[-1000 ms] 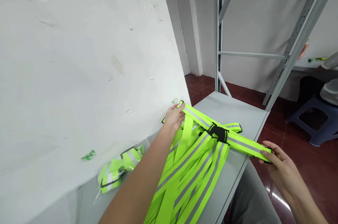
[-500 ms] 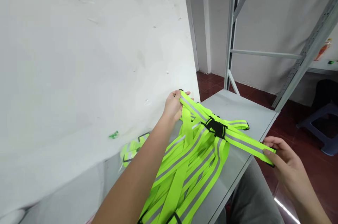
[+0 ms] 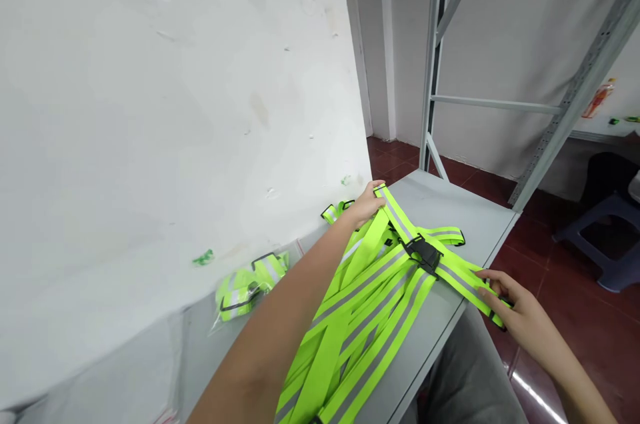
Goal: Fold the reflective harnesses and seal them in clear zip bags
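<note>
Grey tabletop [image 3: 450, 207] (against a white wall [image 3: 175, 111]) bears the neon strap [image 3: 460, 277], left hand [image 3: 367, 206] and right hand [image 3: 513, 311] fingers gripping its ends.

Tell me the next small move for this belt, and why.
Probably bring the right hand toward the left hand, folding the belt at its black buckle: each hand pinches one end, the buckle sits midway, and the belt lies stretched over the strap pile.
</note>
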{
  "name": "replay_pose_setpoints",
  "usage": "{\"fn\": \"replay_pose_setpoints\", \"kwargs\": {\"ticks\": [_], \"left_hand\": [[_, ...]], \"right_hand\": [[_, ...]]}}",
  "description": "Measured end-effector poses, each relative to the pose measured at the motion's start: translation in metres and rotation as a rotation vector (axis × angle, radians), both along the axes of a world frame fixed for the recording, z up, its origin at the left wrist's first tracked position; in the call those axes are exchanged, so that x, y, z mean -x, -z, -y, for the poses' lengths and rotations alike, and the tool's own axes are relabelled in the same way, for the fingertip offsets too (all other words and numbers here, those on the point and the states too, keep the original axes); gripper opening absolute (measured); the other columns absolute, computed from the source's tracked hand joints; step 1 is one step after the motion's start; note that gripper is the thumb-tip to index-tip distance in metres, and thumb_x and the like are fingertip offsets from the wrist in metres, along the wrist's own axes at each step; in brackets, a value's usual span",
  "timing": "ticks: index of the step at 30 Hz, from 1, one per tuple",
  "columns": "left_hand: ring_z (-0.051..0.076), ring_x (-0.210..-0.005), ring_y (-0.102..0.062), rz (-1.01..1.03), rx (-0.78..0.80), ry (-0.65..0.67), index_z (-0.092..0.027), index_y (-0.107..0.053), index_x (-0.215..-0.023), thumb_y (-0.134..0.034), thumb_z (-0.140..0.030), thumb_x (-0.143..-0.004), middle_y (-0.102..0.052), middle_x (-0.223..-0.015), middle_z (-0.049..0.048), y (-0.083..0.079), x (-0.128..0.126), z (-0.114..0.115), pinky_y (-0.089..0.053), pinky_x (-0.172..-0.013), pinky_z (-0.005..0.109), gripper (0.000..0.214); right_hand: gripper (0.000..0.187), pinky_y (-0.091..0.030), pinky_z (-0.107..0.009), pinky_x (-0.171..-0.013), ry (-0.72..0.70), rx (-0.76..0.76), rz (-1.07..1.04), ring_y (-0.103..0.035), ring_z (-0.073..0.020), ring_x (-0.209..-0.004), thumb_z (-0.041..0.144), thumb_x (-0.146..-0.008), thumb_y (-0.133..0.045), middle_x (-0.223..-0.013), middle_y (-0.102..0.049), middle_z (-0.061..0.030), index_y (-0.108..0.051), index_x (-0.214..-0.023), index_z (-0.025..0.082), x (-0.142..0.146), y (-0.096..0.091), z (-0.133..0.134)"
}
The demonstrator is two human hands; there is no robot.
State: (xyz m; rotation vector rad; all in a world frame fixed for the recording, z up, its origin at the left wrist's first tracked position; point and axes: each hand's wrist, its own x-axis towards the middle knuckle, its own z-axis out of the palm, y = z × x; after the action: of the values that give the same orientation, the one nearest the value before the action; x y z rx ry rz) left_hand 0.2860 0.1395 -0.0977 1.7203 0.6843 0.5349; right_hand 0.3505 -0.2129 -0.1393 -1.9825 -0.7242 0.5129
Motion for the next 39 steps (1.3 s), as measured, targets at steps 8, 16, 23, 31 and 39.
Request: {"fn": "replay_pose_setpoints", "kwargs": {"ticks": [8, 16, 23, 31, 39], "left_hand": [[0.008, -0.047, -0.036, -0.078, -0.027, 0.173, -0.023, -0.050, -0.129, -0.062, -0.010, -0.067, -0.046, -0.063, -0.0064, 0.002, 0.005, -0.015, -0.031, -0.047, 0.021, 0.065], [0.013, -0.068, -0.056, -0.129, -0.072, 0.251, -0.022, -0.048, -0.128, -0.057, -0.016, -0.073, -0.060, -0.084, 0.0008, 0.009, 0.006, -0.030, -0.047, -0.063, 0.024, 0.055], [0.018, -0.076, -0.060, -0.245, -0.276, 0.209, -0.021, -0.057, -0.118, -0.064, -0.020, -0.073, -0.063, -0.092, 0.0037, 0.023, 0.003, -0.038, -0.049, -0.070, 0.028, 0.045], [0.025, -0.091, -0.062, -0.245, -0.344, 0.060, -0.021, -0.066, -0.093, -0.060, -0.025, -0.083, -0.066, -0.091, 0.0072, 0.033, -0.005, -0.044, -0.048, -0.080, 0.032, 0.012], [0.022, -0.103, -0.061, -0.178, 0.034, -0.115, -0.017, -0.056, -0.121, -0.056, -0.034, -0.092, -0.058, -0.123, 0.0092, 0.027, -0.018, -0.052, -0.053, -0.086, 0.042, 0.034]], "right_hand": [[0.041, -0.037, -0.023, -0.048, -0.011, -0.060, -0.145, -0.039, -0.0122, -0.058, 0.053, -0.086, -0.054, -0.071, -0.037, 0.0044, -0.058, -0.113, 0.022, -0.001, -0.003, -0.002], [0.042, -0.036, -0.024, -0.049, 0.006, -0.049, -0.127, -0.041, -0.0128, -0.057, 0.054, -0.085, -0.053, -0.068, -0.038, 0.0044, -0.062, -0.109, 0.021, -0.006, -0.002, -0.005], [0.041, -0.037, -0.024, -0.050, 0.019, -0.079, -0.108, -0.041, -0.0130, -0.057, 0.055, -0.083, -0.055, -0.066, -0.038, 0.0039, -0.065, -0.100, 0.020, -0.002, 0.000, -0.012], [0.045, -0.037, -0.024, -0.049, 0.081, -0.097, -0.111, -0.041, -0.0131, -0.055, 0.057, -0.080, -0.057, -0.065, -0.042, 0.0030, -0.067, -0.101, 0.019, 0.003, -0.006, -0.015], [0.038, -0.040, -0.024, -0.055, -0.166, 0.050, -0.050, -0.046, -0.0145, -0.061, 0.051, -0.078, -0.064, -0.061, -0.048, 0.0015, -0.058, -0.060, 0.018, 0.002, -0.014, -0.014]]}}
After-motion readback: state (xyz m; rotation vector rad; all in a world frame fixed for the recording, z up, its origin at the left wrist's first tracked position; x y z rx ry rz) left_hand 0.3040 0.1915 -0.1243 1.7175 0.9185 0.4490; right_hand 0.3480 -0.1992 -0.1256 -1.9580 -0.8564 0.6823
